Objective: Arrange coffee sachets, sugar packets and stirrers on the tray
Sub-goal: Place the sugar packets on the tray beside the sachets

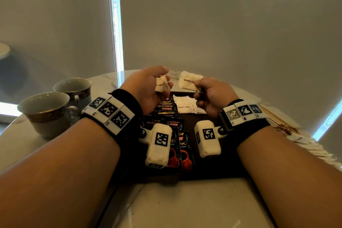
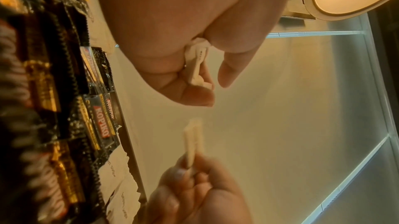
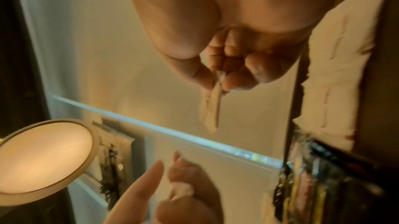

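Your left hand [image 1: 148,87] is raised over the far end of the tray [image 1: 209,164], fingers [image 2: 194,96] curled around a crumpled brown sugar packet [image 1: 161,83]; index finger sticks out straight in the wrist views. Your right hand [image 1: 212,96] is level with it, thumb and fingers pinched on the edge of a second brown sugar packet [image 1: 188,81], which stands free above the hand. The two packets are near each other, not touching.

On the tray: a row of black Kopiko coffee sachets [image 1: 166,111] overlaps down the left side, from far end to near edge. Flat sugar packets [image 1: 183,105] lie just right of them at the far end, under your hands.

Off the tray, on the table [image 1: 185,205]: more sugar packets [image 1: 311,146] at right, with what look like stirrers [image 1: 277,118] beyond them; that corner is smeared, so not certain. Two cups [image 1: 48,111] stand at left.
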